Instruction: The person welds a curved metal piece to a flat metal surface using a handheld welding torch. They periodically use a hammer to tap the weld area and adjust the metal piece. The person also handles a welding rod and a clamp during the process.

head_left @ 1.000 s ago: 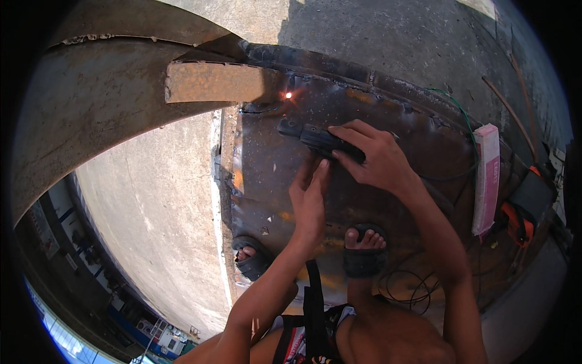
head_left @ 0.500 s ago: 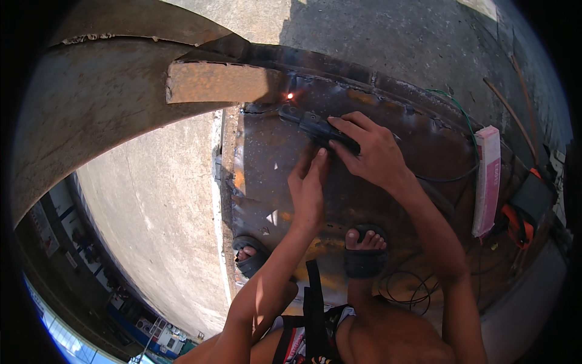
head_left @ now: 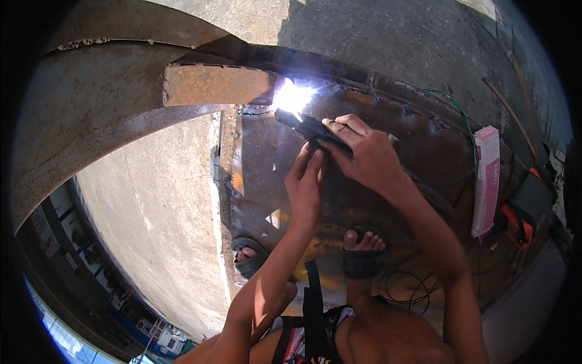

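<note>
A dark welding electrode holder (head_left: 310, 127) points up and left over the rusty steel plate (head_left: 254, 164). My right hand (head_left: 370, 148) is wrapped round its handle. Below it, my left hand (head_left: 306, 182) has its fingers together, fingertips against the holder's underside. A white-blue welding arc (head_left: 293, 96) burns just beyond the holder's jaw, at the right end of a rusty flat strip (head_left: 218, 85). Its glare hides the electrode tip and the joint.
A long pink-and-white box (head_left: 487, 182) lies at the right, beside an orange-and-black object (head_left: 518, 224). Thin dark cable (head_left: 412, 291) coils near my sandalled right foot (head_left: 365, 252). A large curved steel piece (head_left: 103, 109) rises at the left; concrete (head_left: 157, 200) borders the plate.
The small red glow has become a bright white-blue arc. Both hands and the electrode holder have shifted slightly left, with the grip kept.
</note>
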The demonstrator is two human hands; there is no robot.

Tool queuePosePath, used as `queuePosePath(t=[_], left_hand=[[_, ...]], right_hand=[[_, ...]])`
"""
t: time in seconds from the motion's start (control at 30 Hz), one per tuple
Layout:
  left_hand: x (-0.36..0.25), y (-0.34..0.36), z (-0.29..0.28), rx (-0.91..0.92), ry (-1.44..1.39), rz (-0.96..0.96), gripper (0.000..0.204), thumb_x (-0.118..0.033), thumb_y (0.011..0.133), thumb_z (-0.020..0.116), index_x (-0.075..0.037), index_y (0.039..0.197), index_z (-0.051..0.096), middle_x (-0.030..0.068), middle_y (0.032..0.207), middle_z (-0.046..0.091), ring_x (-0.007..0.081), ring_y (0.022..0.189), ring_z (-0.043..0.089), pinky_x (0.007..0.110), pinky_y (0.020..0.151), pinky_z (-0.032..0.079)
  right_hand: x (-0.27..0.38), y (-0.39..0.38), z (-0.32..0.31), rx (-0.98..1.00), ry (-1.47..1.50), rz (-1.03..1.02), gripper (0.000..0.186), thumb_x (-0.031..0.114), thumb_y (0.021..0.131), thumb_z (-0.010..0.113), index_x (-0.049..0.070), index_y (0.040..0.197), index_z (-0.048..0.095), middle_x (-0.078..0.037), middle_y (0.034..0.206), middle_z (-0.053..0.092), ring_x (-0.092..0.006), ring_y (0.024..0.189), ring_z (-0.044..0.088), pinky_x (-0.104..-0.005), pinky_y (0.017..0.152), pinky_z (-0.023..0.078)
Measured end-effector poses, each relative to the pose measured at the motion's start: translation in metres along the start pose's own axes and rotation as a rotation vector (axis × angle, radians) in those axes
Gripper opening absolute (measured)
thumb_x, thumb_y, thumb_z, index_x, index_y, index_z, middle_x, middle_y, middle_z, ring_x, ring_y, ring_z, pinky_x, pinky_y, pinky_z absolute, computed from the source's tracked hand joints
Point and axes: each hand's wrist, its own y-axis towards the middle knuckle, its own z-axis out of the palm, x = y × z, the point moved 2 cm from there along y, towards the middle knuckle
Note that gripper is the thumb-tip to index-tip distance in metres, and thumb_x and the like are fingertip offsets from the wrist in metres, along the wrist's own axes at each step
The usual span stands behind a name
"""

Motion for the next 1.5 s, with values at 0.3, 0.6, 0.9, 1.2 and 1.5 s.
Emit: queuePosePath(t=[0.3,0.6,0.9,1.2,1.5], left_hand=[[0.0,0.002,-0.004,0.002,0.004,-0.004,0.059,-0.02,0.109,0.06,0.009,0.156,0.04,0.0184,0.148,0.058,0.0258,0.138,0.058,0.038,0.118,0.045],[-0.002,0.0,-0.002,0.029,-0.008,0.011,0.06,-0.02,0.109,0.059,0.012,0.155,0.038,0.0228,0.15,0.054,0.0294,0.142,0.055,0.04,0.122,0.043],[0.003,-0.032,-0.016,-0.005,-0.028,0.097,0.059,-0.029,0.113,0.055,0.013,0.152,0.041,0.0235,0.148,0.054,0.0287,0.14,0.055,0.04,0.121,0.043],[0.007,-0.034,-0.034,-0.049,0.074,0.036,0.06,-0.028,0.111,0.058,0.01,0.154,0.042,0.0191,0.141,0.06,0.0247,0.134,0.059,0.037,0.114,0.047],[0.0,-0.007,-0.031,-0.032,0.206,0.135,0.065,-0.023,0.109,0.062,0.013,0.157,0.036,0.0226,0.147,0.055,0.0261,0.137,0.056,0.038,0.116,0.045]], right_hand=[[0.003,-0.001,0.003,0.016,0.029,0.051,0.04,0.022,0.098,0.07,0.002,0.132,0.07,-0.012,0.119,0.068,-0.0326,0.091,0.074,-0.0438,0.081,0.062],[0.0,0.0,0.004,0.013,0.033,0.04,0.04,0.022,0.098,0.07,0.002,0.132,0.07,-0.012,0.118,0.068,-0.0333,0.091,0.074,-0.0447,0.08,0.062],[0.02,-0.02,0.005,-0.018,0.227,-0.089,0.041,0.017,0.092,0.077,0.004,0.129,0.067,-0.013,0.117,0.067,-0.0338,0.088,0.075,-0.0411,0.074,0.063],[0.039,-0.038,0.026,0.004,0.252,0.031,0.047,0.012,0.092,0.075,0.002,0.134,0.059,-0.018,0.12,0.065,-0.0397,0.094,0.075,-0.0446,0.076,0.064],[0.04,-0.026,0.032,-0.06,0.237,0.16,0.042,0.006,0.095,0.07,-0.002,0.132,0.055,-0.022,0.127,0.057,-0.0449,0.097,0.073,-0.0489,0.077,0.063]])
